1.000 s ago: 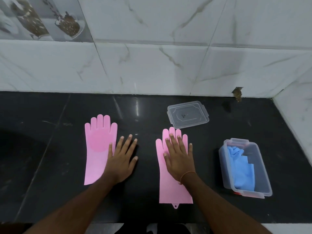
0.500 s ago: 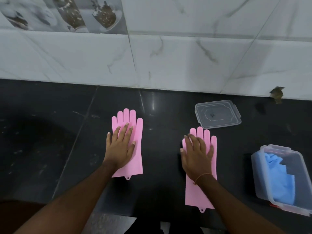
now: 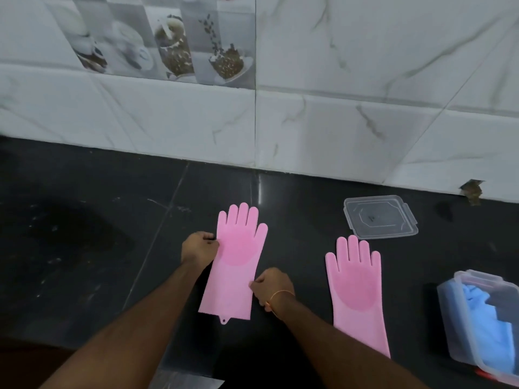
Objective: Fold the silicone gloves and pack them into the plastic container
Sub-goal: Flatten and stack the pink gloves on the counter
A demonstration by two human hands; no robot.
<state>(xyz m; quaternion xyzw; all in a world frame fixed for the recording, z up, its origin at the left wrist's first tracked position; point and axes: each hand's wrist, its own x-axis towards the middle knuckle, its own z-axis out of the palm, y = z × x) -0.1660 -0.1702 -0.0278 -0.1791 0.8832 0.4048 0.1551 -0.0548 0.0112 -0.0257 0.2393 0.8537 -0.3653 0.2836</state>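
Fingers, left hand (image 3: 198, 247): pinched on left pink glove (image 3: 235, 265), left edge.
Fingers, right hand (image 3: 273, 287): pinched on its right edge.
Right pink glove (image 3: 356, 290): flat on desk (image 3: 84, 248).
Plastic container (image 3: 455, 332): blue gloves (image 3: 486, 327) inside.

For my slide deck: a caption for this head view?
Both hands pinch the left pink glove's edges on the counter.

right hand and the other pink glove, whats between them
Only bare black counter lies between the right hand, pinching the left pink glove, and the right pink glove, in the head view.
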